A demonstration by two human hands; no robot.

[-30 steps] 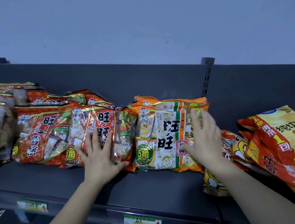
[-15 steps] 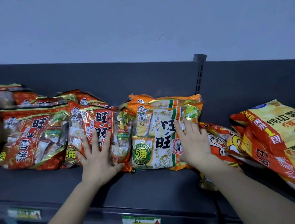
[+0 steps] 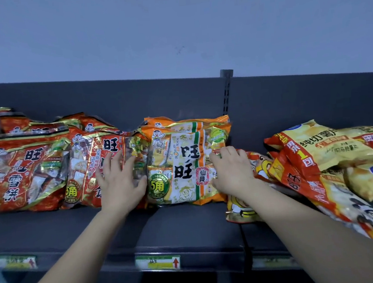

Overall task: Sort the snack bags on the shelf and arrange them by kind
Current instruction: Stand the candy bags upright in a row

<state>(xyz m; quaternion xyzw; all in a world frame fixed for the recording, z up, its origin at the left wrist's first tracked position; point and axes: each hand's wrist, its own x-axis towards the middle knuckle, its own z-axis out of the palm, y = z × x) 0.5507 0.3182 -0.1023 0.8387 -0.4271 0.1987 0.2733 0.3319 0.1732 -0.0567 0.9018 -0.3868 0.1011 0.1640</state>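
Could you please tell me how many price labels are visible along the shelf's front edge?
3: left label, green-yellow middle label, blurred right label. Arms may hide others.

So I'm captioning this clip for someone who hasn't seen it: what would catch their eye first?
The orange and white rice cracker bag at the centre of the dark shelf, with the right hand on its right edge. Beside it, the left hand lies flat on a red cracker bag, one of a red group running leftward. At far right, yellow potato chip bags lie in a slumped pile.
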